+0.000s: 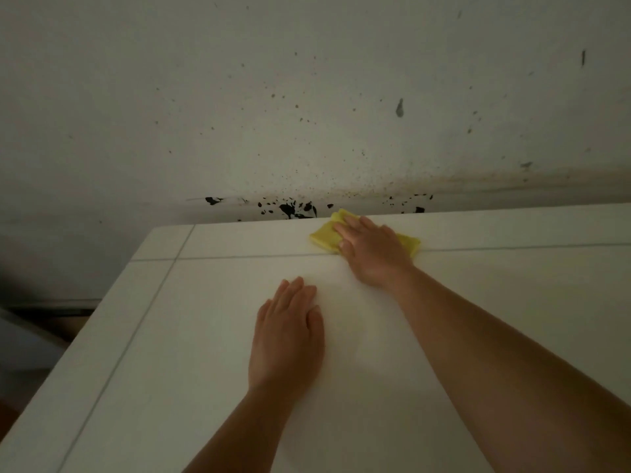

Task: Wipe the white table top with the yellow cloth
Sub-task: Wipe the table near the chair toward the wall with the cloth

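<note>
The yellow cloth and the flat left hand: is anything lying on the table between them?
Nothing: in the head view only bare white table top, crossed by a thin seam line, separates the yellow cloth from the left hand.

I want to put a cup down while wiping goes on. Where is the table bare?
Bare: the strip left of the left hand out to the table edge, and the right side past the right forearm. Crowded: the far edge, where the right hand presses the yellow cloth.

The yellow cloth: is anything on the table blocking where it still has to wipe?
Nothing visible does. The right hand presses flat on the yellow cloth near the table's far edge by the wall. The only other thing on the white table top is the left hand, resting flat nearer the person.
</note>
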Available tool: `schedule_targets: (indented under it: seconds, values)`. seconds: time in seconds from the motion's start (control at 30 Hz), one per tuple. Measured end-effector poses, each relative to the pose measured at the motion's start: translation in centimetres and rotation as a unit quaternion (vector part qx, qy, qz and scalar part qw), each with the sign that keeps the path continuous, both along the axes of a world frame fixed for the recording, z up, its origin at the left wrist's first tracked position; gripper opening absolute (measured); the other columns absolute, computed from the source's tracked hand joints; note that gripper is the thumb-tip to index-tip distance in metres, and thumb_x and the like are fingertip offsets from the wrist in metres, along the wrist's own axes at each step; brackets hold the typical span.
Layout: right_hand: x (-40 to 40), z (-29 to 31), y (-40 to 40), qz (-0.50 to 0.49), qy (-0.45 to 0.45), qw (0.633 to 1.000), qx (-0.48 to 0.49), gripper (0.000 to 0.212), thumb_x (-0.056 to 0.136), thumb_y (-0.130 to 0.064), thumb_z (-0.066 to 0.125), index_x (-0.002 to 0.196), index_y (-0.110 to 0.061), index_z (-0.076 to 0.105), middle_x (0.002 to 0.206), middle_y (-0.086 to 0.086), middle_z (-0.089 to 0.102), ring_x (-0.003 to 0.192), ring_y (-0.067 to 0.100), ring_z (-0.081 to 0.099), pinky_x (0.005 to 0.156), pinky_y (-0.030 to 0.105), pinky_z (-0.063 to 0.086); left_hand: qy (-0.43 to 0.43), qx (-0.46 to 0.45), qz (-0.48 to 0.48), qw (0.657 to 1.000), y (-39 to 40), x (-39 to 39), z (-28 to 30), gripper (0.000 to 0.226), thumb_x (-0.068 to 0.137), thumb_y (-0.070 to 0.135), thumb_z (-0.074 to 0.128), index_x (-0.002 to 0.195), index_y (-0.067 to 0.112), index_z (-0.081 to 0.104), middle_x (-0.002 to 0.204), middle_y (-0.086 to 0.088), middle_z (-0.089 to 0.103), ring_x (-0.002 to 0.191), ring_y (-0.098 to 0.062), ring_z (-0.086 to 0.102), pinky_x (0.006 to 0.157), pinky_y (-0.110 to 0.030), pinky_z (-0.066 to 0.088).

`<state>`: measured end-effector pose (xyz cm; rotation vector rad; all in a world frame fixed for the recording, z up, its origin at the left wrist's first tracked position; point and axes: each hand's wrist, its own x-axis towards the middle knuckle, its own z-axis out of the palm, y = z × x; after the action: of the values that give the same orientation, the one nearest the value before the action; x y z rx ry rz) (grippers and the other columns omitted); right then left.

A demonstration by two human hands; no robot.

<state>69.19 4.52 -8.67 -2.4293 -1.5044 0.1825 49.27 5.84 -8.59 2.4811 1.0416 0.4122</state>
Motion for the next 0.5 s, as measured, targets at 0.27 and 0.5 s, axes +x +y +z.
schedule_targets:
  seconds: [0.27, 0.5]
  values:
    - [7.7, 0.2, -9.3, -0.096, -0.034, 0.993, -0.057, 0.048, 0.098, -0.045, 0.021, 0.145, -0.036, 0.017, 0.158, -0.011, 0.006, 0.143, 0.025, 0.008, 0.11, 0.052, 0.012, -0.008, 0.007, 0.008, 1.0, -0.5, 0.1, 0.4, 0.041, 0.095, 0.029, 0.033, 0.134, 0.024, 0.044, 0.15, 0.005, 0.035, 0.142, -0.009, 0.02, 0.117, -0.032, 0.015]
    - [7.0, 0.4, -11.1, -0.031, -0.026, 0.997, -0.073, 0.048, 0.1, -0.041, 0.02, 0.146, -0.035, 0.01, 0.158, -0.009, 0.0, 0.144, 0.021, 0.003, 0.112, 0.048, 0.007, 0.005, 0.022, 0.017, 1.0, -0.9, 0.5, 0.2, 0.041, 0.096, 0.03, 0.029, 0.134, 0.02, 0.044, 0.15, 0.001, 0.037, 0.142, -0.014, 0.022, 0.118, -0.036, 0.017]
